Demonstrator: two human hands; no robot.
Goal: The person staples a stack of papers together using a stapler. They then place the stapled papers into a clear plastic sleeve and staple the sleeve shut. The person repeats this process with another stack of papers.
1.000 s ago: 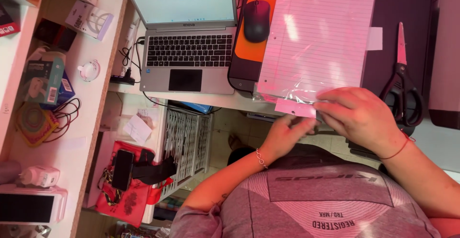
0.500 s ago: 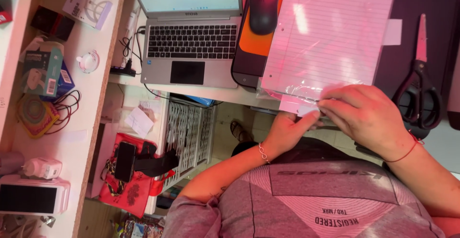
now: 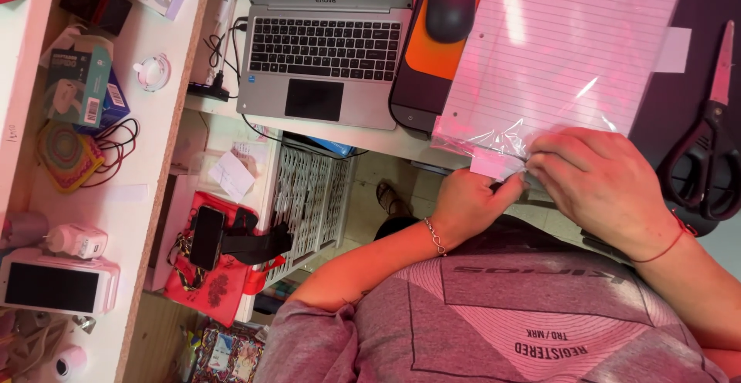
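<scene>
Both hands at the desk edge. Left hand and right hand, fingers pinched on the near end of the plastic sleeve holding lined paper.

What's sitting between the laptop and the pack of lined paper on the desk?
In the head view, a black mouse on an orange mouse pad lies between the laptop and the lined paper pack.
</scene>
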